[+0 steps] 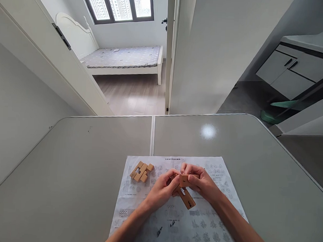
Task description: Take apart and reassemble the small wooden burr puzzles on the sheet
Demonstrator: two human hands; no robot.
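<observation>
My left hand [164, 187] has its fingers closed round a notched wooden puzzle piece [188, 199] with a dark mark, which slants down toward me. Between the thumb and fingers of my right hand [203, 181] is another wooden block [184, 180], also marked, touching or very near the first piece. My fingers hide where the two meet. Both hands are above a printed sheet [136, 205] of small line drawings. To the left on the sheet lies a cluster of interlocked wooden pieces [141, 172], apart from both hands.
The sheet lies on a grey folding table [68, 181] with a pale seam [152, 135] down its middle. Past the far edge are an open doorway and a bed [126, 58]. White cabinets [294, 71] and a green dustpan [268, 117] are at the right.
</observation>
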